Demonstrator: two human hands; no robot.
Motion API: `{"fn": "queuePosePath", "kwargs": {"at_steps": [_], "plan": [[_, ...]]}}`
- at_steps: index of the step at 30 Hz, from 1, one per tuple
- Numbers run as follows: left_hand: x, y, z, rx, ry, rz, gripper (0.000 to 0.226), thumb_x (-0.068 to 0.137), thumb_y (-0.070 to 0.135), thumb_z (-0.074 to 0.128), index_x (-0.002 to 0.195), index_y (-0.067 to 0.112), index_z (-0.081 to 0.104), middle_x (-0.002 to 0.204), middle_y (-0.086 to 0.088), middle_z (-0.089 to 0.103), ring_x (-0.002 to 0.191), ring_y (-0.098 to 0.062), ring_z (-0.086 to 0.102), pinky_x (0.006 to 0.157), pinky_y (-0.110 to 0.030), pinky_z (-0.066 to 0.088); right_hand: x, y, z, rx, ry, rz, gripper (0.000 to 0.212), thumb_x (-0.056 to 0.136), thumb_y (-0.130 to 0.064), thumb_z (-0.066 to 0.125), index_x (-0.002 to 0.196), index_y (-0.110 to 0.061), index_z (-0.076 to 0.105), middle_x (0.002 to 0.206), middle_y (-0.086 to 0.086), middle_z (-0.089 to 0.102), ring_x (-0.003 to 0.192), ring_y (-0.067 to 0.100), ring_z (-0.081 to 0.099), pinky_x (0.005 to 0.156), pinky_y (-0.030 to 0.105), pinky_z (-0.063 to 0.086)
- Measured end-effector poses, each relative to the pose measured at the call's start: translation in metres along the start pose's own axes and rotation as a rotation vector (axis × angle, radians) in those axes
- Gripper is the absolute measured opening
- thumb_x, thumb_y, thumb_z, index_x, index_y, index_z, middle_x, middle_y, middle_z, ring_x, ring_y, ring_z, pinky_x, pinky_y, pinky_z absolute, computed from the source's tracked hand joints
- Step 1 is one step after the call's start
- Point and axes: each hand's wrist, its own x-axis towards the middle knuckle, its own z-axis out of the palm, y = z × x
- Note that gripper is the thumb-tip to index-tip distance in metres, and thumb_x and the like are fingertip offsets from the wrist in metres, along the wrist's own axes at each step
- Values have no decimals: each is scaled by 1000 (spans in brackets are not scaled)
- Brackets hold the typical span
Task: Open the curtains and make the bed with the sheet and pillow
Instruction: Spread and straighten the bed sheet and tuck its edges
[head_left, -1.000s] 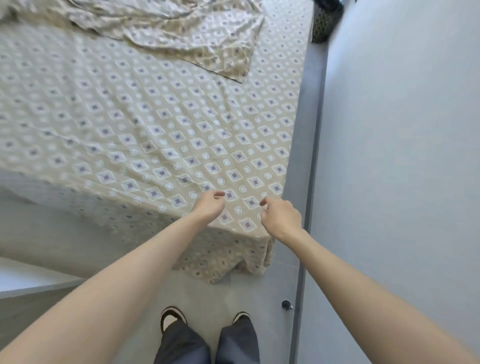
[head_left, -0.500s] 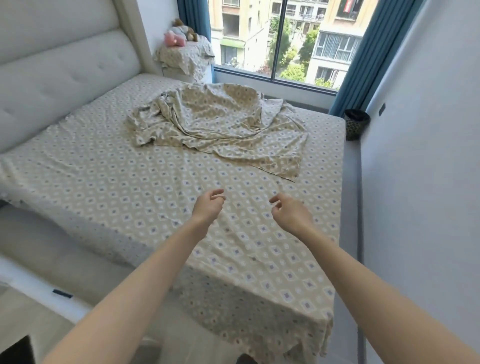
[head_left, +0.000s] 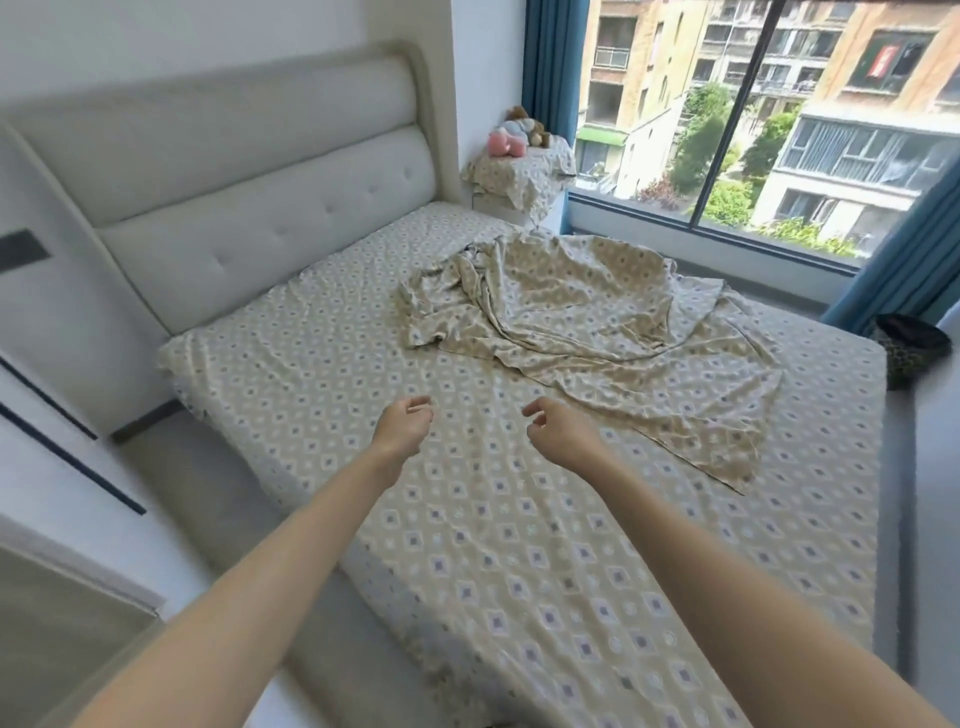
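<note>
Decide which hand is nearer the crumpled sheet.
Right. The right hand hovers just short of the near edge of the crumpled sheet; the left hand is farther off, to its left.

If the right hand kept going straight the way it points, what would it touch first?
Probably the crumpled sheet ahead of the right hand, though height is unclear, so it may meet the spread sheet first.
</note>
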Motion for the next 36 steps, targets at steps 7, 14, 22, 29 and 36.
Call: {"fn": "queuePosePath", "kwargs": {"at_steps": [7, 14, 22, 29, 36], "plan": [[94, 43, -51, -63, 105, 8, 38, 99, 17, 43, 137, 13, 44, 137, -8, 48, 114, -23, 51, 89, -35, 43, 99, -73, -6, -16, -76, -89, 36, 95, -18, 40, 129, -20, 50, 109, 1, 59, 83, 21, 64, 76, 40, 55], [194, 62, -88, -125, 125, 0, 36, 100, 16, 41, 136, 14, 45, 122, -4, 54, 100, -20, 51, 92, -37, 43, 189, -124, 5, -37, -87, -100, 36, 95, -17, 41, 129, -22, 50, 125, 1, 55, 80, 15, 61, 74, 37, 54], [349, 79, -153, -70, 83, -35, 39, 98, 12, 38, 137, 15, 45, 137, -6, 47, 100, -18, 54, 86, -34, 44, 323, -196, 44, 3, -75, -47, 38, 95, -17, 42, 133, -21, 48, 125, -1, 56, 79, 13, 60, 71, 34, 53], [457, 98, -230, 1, 15, -46, 36, 99, 17, 40, 134, 18, 47, 133, -4, 50, 106, -18, 53, 90, -35, 45, 419, -279, 68, 69, -15, 35, 35, 96, -18, 44, 130, -21, 51, 125, -1, 57, 72, 13, 59, 55, 27, 45], [519, 97, -289, 8, 12, -75, 38, 98, 17, 41, 135, 17, 47, 130, -3, 51, 114, -22, 53, 88, -33, 46, 471, -344, 82, 84, 18, 6, 36, 96, -16, 44, 131, -19, 50, 125, 0, 55, 89, 17, 58, 70, 31, 49]]}}
